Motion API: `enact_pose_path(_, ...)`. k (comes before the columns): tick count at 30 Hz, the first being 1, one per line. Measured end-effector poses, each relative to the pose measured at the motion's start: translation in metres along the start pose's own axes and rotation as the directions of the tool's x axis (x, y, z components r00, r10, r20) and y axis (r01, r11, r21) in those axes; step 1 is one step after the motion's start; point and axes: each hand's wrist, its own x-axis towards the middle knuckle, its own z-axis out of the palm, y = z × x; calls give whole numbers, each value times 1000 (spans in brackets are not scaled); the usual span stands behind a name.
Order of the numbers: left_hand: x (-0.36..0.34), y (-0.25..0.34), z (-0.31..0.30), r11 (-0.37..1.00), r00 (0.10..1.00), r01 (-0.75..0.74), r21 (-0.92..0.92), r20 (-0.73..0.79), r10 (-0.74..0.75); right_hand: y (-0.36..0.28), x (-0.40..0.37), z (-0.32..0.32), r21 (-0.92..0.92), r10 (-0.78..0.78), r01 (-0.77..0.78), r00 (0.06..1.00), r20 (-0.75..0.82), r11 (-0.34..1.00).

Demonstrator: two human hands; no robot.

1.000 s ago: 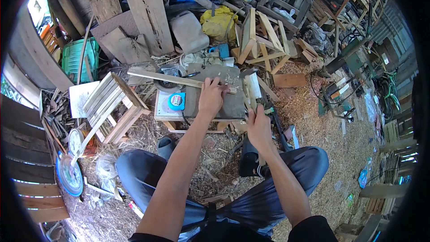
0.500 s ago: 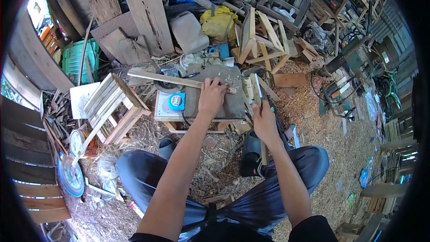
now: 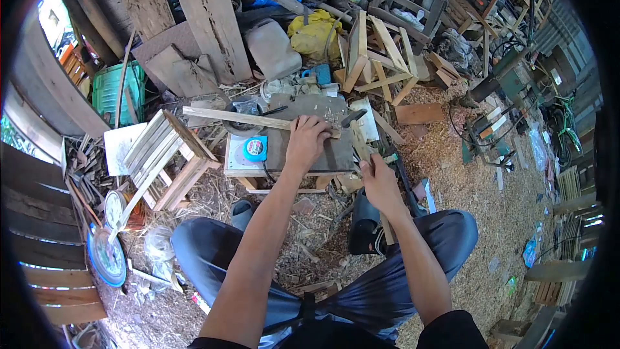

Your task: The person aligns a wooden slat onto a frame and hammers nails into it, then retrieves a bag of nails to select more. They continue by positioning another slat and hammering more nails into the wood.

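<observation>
My left hand (image 3: 306, 144) presses a long thin wooden strip (image 3: 226, 115) down on the dark top of a low work bench (image 3: 281, 155), fingers curled over the strip near its right end. In my right hand (image 3: 381, 184) is a hammer (image 3: 359, 140), gripped by its wooden handle, which runs on below the fist. The dark hammer head is up beside the right end of the strip, over the bench's right edge. A blue tape measure (image 3: 254, 148) lies on the pale left part of the bench, left of my left hand. A black pen-like stick (image 3: 276, 110) lies behind the strip.
A small slatted wooden frame (image 3: 171, 161) stands to the left, and another wooden frame (image 3: 381, 52) behind the bench. A drill-like machine (image 3: 504, 90) is at the right. Shavings cover the floor (image 3: 452, 181). Planks (image 3: 210, 19) lean at the back.
The hammer head has swung left and toward the strip's right end, and my right hand has shifted slightly. My left hand stays on the strip.
</observation>
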Motion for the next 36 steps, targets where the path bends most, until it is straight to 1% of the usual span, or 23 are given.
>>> enact_pose_path(1,0,-1,1,1000,1000,2,15,8,-2,-10,-5,-4,-11,-10,9,999,-48,1000)
enact_pose_path(5,1,1,0,1000,1000,9,12,14,-9,-24,-15,-8,-44,40,-43,997,-68,998)
enact_pose_path(7,2,3,0,1000,1000,10,24,17,-11,-20,-15,-8,-90,49,-43,997,57,995)
enact_pose_path(8,1,3,-2,999,1000,17,39,25,-18,-21,-15,-9,-89,47,-42,997,59,995)
enact_pose_path(10,1,0,-1,999,1000,15,34,20,-16,-26,-17,-11,54,26,-25,999,-29,998)
enact_pose_path(11,1,0,1,1000,1000,13,23,15,-13,-27,-17,-11,51,30,-29,999,-27,998)
enact_pose_path(13,0,1,0,999,999,20,31,32,-21,-31,-17,-10,-61,-22,18,998,-59,998)
enact_pose_path(14,2,1,-2,999,999,22,46,43,-24,-32,-17,-12,-63,-24,20,998,-63,998)
enact_pose_path(16,1,3,0,999,999,22,37,26,-23,-32,-19,-14,-103,20,-11,997,81,995)
enact_pose_path(17,1,1,0,999,1000,24,31,9,-24,-33,-17,-12,-101,12,-4,997,81,995)
enact_pose_path(19,2,-3,0,999,1000,17,29,14,-18,-30,-18,-8,30,42,-41,999,-26,999)
enact_pose_path(20,1,-3,1,1000,1000,6,21,21,-7,-31,-19,-7,27,47,-46,999,-21,999)
enact_pose_path(22,0,-1,0,1000,999,18,25,29,-19,-37,-21,-7,-101,21,-27,998,-55,995)
enact_pose_path(23,2,0,-1,999,999,25,34,32,-26,-35,-20,-8,-103,20,-26,998,-58,994)
enact_pose_path(25,1,3,-1,1000,1000,22,16,14,-22,-27,-17,-9,-83,9,-4,998,55,997)
enact_pose_path(26,2,2,-2,1000,1000,20,-2,-2,-20,-24,-13,-8,-81,1,3,999,54,997)
enact_pose_path(27,1,0,-2,1000,1000,24,-1,-2,-24,-21,-12,-6,-57,-5,5,1000,0,998)
enact_pose_path(28,2,-3,0,1000,999,23,4,28,-23,-18,-12,-5,-35,-6,4,998,-55,999)
enact_pose_path(30,1,-4,4,1000,998,20,6,61,-20,-20,-11,-8,-18,-3,1,997,-72,1000)
enact_pose_path(32,2,-4,7,997,999,14,79,51,-18,-21,-9,-9,2,-3,4,996,-93,1000)
enact_pose_path(34,2,-3,7,996,999,12,84,49,-16,-19,-10,-5,-130,-58,45,994,-97,990)
enact_pose_path(36,2,-3,6,996,999,10,90,47,-15,-25,-12,-2,-119,-56,44,993,-100,992)
